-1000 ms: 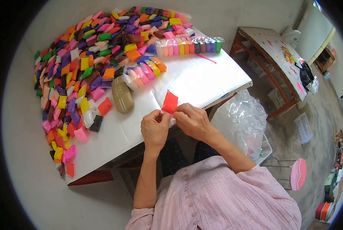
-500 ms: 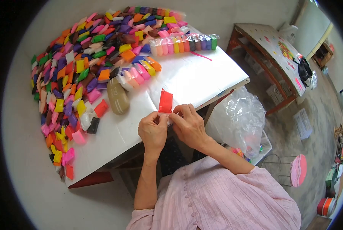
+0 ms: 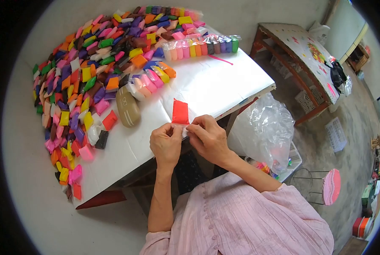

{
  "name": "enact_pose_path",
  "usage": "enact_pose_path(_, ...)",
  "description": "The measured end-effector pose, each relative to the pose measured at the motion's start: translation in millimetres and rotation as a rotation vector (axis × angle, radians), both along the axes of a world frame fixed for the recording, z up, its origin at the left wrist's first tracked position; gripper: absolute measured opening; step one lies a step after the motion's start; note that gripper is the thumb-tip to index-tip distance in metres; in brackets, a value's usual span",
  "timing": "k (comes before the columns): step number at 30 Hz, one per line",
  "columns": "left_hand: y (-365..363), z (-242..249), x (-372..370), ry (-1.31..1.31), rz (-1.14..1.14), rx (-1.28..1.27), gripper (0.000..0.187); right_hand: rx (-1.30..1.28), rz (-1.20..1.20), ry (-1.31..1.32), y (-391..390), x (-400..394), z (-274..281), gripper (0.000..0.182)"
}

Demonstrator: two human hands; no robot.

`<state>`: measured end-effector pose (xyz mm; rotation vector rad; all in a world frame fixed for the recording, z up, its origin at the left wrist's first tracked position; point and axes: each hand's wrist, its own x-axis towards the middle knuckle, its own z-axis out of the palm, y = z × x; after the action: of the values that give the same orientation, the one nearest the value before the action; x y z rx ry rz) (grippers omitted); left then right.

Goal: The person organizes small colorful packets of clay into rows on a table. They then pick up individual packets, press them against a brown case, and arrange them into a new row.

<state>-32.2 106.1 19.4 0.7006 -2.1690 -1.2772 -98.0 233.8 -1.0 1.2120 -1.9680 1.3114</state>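
Note:
A flat red packet [image 3: 180, 111] with a clear lower end lies near the front edge of the white table [image 3: 224, 80]. My left hand [image 3: 167, 142] pinches the clear end at its left corner. On the right corner of that same end, my right hand [image 3: 207, 138] has its fingers closed. Left of the packet rests an olive-green oval case [image 3: 128, 107]. Beyond the case is a clear bag of coloured packets [image 3: 149, 83]. A large heap of small coloured packets [image 3: 88, 74] covers the table's left and far side.
A long clear pack of coloured pieces [image 3: 202, 47] lies near the far edge. Right of the table are a big clear plastic bag [image 3: 262, 131], a white crate [image 3: 294, 159] and a pink-topped stool [image 3: 331, 187]. A second table [image 3: 292, 55] stands farther back.
The red packet and both hands appear shifted slightly left, along with the table in view. Both hands keep their pinch on the clear end.

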Motion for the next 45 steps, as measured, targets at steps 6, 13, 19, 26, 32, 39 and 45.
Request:
enact_pose_path(6,1.6,4.8,1.0,-0.01,0.0,0.028,0.022,0.02,-0.078,0.105,-12.6,-3.3,-3.6,0.019)
enact_pose_path(13,-1.9,2.8,1.9,0.151,-0.088,0.261,0.022,0.047,0.235,0.191,17.0,6.0,3.9,0.019)
enact_pose_path(19,-6.6,10.2,6.4,0.202,-0.18,0.409,0.019,0.092,0.223,0.171,34.7,2.0,-6.1,0.02)
enact_pose_path(26,-11.3,19.6,13.7,0.181,-0.231,0.547,0.013,-0.059,0.044,0.259,17.6,-9.0,14.6,0.02)
enact_pose_path(32,-10.2,17.7,14.7,0.241,-0.27,0.551,0.014,0.016,-0.019,0.407,-0.5,-4.2,14.6,0.022)
enact_pose_path(39,-11.6,12.2,12.2,0.281,-0.237,0.636,0.016,0.065,-0.021,0.422,-14.0,-10.7,10.0,0.018)
enact_pose_path(45,-16.6,0.3,11.0,0.332,-0.217,0.549,0.01,-0.2,0.235,0.145,0.0,-9.0,17.3,0.01)
